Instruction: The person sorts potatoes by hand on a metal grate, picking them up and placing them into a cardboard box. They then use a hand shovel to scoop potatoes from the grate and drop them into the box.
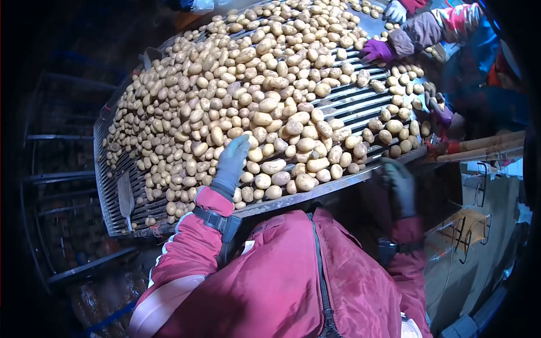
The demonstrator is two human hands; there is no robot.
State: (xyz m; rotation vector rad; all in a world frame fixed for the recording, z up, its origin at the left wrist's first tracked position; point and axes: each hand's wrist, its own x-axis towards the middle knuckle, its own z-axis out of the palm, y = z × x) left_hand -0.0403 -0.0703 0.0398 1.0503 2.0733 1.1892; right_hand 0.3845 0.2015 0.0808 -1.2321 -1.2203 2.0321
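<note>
A large heap of potatoes lies on a slatted metal rack. My left hand, in a grey-blue glove, reaches over the near edge of the heap and touches the potatoes there; its fingers look pressed together, and what they hold, if anything, is hidden. To the right, past the rack's front rail, is my right hand in a dark glove, blurred by motion and just below the potatoes at the rack's corner. Its fingers are too smeared to read.
A co-worker's purple-gloved hand is over the slats at the upper right, with a white-gloved hand beyond. Another purple glove is at the right edge. A metal scoop rests at the left. Cardboard and hooks are lower right.
</note>
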